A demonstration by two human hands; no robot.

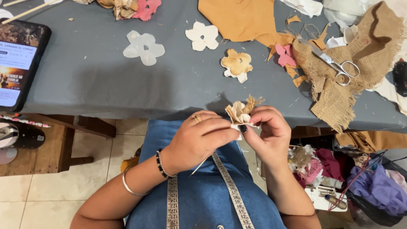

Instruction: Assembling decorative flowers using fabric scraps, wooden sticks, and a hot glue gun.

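Both hands are up at the near edge of the desk (85,85), pinching a little layered fabric flower (240,113) between them. The left hand (199,138) has its fingers closed on the flower's base from the left, and a thin pale stick or thread pokes out below that hand, can't tell which. The right hand (268,127) has its fingers closed on it from the other side, dark-nailed thumb pressed at the bottom. The flower looks like cream petals with a frayed burlap bit sticking out on top, so I'd say several layers are already stacked.

What seems left: loose cut petals lie on the desk, a translucent white one (143,47), a cream one (203,36), a tan-and-cream one (237,64) and a pink one (285,55). Scissors (337,64) sit on a burlap scrap (339,91) off to the right, well apart from the hands. A phone (19,59) rests at the left edge, and a tape measure (231,186) hangs over the lap.
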